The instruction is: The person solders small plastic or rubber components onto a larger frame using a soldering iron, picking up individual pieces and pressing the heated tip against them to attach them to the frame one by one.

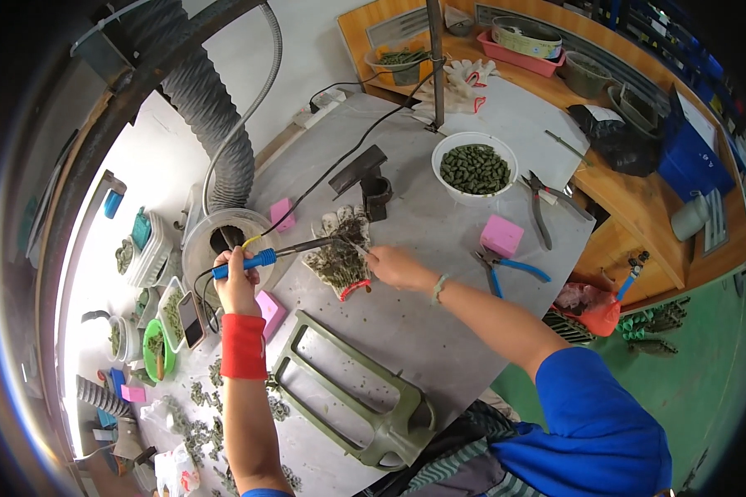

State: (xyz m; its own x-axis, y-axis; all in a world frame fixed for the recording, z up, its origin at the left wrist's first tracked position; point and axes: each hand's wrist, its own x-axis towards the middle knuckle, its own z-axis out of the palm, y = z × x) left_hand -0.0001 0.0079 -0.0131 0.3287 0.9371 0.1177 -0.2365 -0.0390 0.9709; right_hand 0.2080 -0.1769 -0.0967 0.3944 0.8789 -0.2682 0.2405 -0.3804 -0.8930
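My left hand (236, 286) is closed around the blue handle of a soldering iron (259, 259), whose dark shaft points right. Its tip is over a dirty knitted glove (346, 269) lying on the table. From the other side my right hand (396, 267) pinches a thin metal-looking piece (358, 248), which reaches to the iron's tip. What exactly that piece is, I cannot make out. Closer to me lies an olive-green plastic frame (391, 425) with long openings. A dark metal stand (376, 197) is just beyond the glove.
A white bowl of green pieces (474, 170), pliers (541, 211), blue-handled cutters (514, 267) and a pink block (502, 236) are at the right. Left are a ventilation hose (215, 124), a clear tub (197, 248), a phone (191, 320) and scattered green bits (195, 435). The iron's cable (340, 161) crosses the table.
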